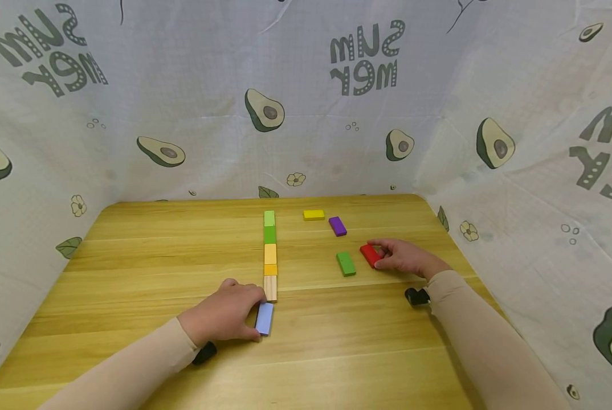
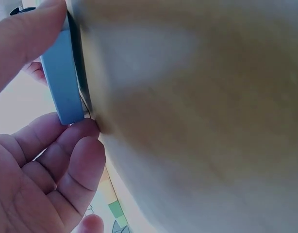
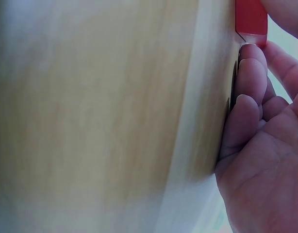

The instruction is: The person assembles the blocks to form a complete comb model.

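In the head view, my left hand (image 1: 227, 312) pinches a light blue block (image 1: 265, 319) by its ends, thumb at the near end and fingers at the far end. The left wrist view shows the blue block (image 2: 63, 80) between thumb and fingertips. This block is slightly tilted, just below a row whose near end is a bare wood block (image 1: 270, 288). Further up the row come orange (image 1: 270, 269), light orange (image 1: 270, 254), green (image 1: 269, 234) and light green (image 1: 269, 218) blocks. On the right, my right hand (image 1: 407, 259) pinches a red block (image 1: 370, 256) lying on the table.
Between the row and my right hand lies a loose green block (image 1: 346, 264). A purple block (image 1: 338, 226) and a yellow block (image 1: 313, 215) lie farther back. The wooden table (image 1: 147, 250) is bordered by a printed cloth (image 1: 208, 102) behind and on the sides.
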Tool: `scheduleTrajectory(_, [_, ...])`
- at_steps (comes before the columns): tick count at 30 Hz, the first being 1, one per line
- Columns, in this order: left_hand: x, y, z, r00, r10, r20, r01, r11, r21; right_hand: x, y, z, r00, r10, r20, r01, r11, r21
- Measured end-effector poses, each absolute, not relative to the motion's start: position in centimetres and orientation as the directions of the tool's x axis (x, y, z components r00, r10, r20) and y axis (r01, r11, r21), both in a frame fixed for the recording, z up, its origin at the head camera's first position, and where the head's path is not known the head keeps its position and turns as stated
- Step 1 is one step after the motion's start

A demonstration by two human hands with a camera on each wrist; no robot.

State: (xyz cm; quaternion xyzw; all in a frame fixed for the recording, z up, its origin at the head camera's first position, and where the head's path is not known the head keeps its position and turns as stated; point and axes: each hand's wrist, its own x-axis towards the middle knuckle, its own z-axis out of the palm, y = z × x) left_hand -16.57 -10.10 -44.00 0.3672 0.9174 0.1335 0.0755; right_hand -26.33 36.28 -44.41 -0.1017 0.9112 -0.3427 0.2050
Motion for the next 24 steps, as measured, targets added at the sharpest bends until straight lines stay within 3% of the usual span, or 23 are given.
scheduleTrajectory(24, [-16.58, -9.96, -43.91, -0.704, 0.708, -0.058, 0.652, 0.676, 0.344, -26.53, 36.43, -44.69, -0.896, -0.316, -0.314, -0.021, 0.734, -0.679])
